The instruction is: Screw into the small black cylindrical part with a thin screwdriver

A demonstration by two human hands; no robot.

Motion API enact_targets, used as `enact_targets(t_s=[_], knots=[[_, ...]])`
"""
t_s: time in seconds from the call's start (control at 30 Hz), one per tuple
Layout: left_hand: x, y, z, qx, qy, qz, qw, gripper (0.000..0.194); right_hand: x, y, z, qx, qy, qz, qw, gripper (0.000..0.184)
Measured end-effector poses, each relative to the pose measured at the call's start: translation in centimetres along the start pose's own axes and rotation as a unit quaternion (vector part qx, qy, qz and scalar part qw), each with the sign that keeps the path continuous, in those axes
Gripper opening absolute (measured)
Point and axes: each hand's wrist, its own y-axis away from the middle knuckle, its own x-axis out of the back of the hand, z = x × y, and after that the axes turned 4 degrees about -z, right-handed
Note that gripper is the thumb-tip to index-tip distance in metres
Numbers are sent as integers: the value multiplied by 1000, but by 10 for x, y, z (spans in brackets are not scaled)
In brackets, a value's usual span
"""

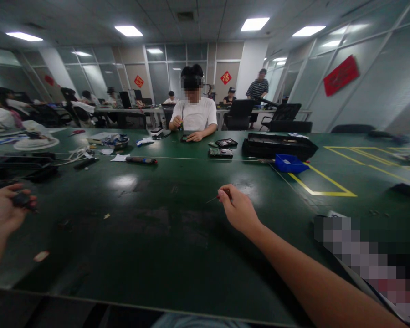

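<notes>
At the left edge, my left hand (2,212) is closed round a small dark object (22,199), blurred so that its kind does not show. My right hand (238,207) is right of the middle, above the green table (150,255). Its fingers pinch a slim screwdriver (212,199) whose thin metal shaft points left; most of the dark reddish handle is hidden in the grip. Neither hand touches the things lying farther back. Small paper scraps, one of them reddish white (41,256), lie on the table between the hands.
Across the table a person (198,114) works on a small device. Hard drives (220,152), a black tray (280,146), a blue bin (291,163) and an electric screwdriver (141,160) lie toward the back. Cables and black parts (20,161) crowd the left. A partly pixelated item lies right.
</notes>
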Motion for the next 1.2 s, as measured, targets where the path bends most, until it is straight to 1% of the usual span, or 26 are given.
enact_targets(t_s=[0.1, 0.2, 0.23, 0.27, 0.33, 0.4, 0.47, 0.6, 0.7, 0.8, 0.9, 1.07, 1.2], knots=[[-26, 11, 4, 13, 31, -8, 999, 22, 0, 0, 0, 1, -2, 5, 1000, 23], [-64, 35, 12, 15, 75, -41, 996, 21, 1, 0, 1, 0, -1, 12, 1000, 23], [-79, 45, 15, 16, 91, -64, 994, 21, 1, 0, 2, 1, -1, 12, 1000, 23], [-94, 57, 19, 25, 102, -110, 988, 22, 1, -1, 2, 2, -3, 12, 1000, 23], [-124, 81, 24, 29, 108, -172, 979, 25, 2, -1, 3, 2, -5, 13, 1000, 23], [-152, 103, 28, 27, 112, -239, 964, 28, 3, -1, 3, 0, -5, 11, 1000, 23], [-179, 124, 29, 30, 125, -294, 947, 26, 4, -1, 2, -3, -3, 9, 1000, 24], [-227, 165, 27, 57, 151, -390, 907, 25, 5, -1, 1, -3, -2, 13, 1000, 23], [-257, 195, 23, 75, 156, -441, 881, 28, 4, 0, 2, -2, -1, 15, 1000, 23], [-278, 221, 16, 75, 139, -472, 867, 29, 4, 0, 3, 1, -1, 21, 1000, 23], [-290, 239, 3, 58, 99, -489, 864, 29, 3, 0, 5, 3, -6, 24, 1000, 22], [-296, 253, -23, 6, 7, -501, 866, 38, 3, -1, 4, 2, -8, 26, 1000, 22], [-297, 250, -42, -34, -51, -512, 857, 44, 4, 0, 2, -4, -5, 21, 1000, 21]])
